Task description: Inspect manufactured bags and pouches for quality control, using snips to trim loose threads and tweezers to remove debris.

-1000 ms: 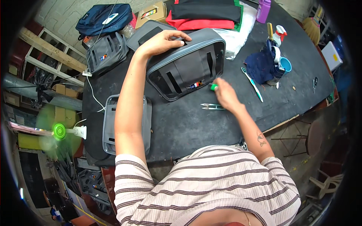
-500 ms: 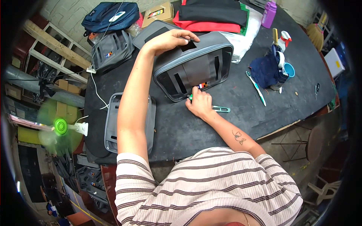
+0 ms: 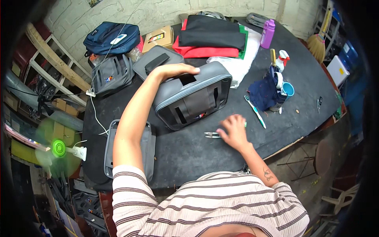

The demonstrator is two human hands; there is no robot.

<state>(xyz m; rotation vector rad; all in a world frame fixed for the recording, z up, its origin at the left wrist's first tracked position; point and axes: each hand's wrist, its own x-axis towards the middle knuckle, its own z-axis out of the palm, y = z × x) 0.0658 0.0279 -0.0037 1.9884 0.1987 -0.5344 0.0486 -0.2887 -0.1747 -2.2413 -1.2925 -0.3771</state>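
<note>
A grey zippered case point(image 3: 193, 98) with dark clear panels, black straps and a small coloured label stands on the black table, tilted back. My left hand point(image 3: 175, 71) grips its top beside a black opening; most of those fingers are hidden. To the right of the case and nearer to me, my right hand point(image 3: 235, 133) is slightly blurred, its fingers apart. Thin blades of what look like thread snips point(image 3: 212, 134) stick out under its thumb, and a bit of green shows past its fingertips. I cannot tell whether the hand touches them.
A flat grey panel point(image 3: 149, 144) lies near my left forearm. A toothbrush point(image 3: 256, 112), a blue cup point(image 3: 288, 89) with dark cloth and a spray bottle point(image 3: 281, 59) stand to the right. Folded fabric point(image 3: 213, 33), a purple bottle point(image 3: 267, 34) and a blue backpack point(image 3: 112, 37) line the back. A green fan point(image 3: 59, 148) spins at left.
My right hand has come away from the label at the case's lower edge, moved right and opened. The snips' blades now show beside it. My left hand stays on top of the case.
</note>
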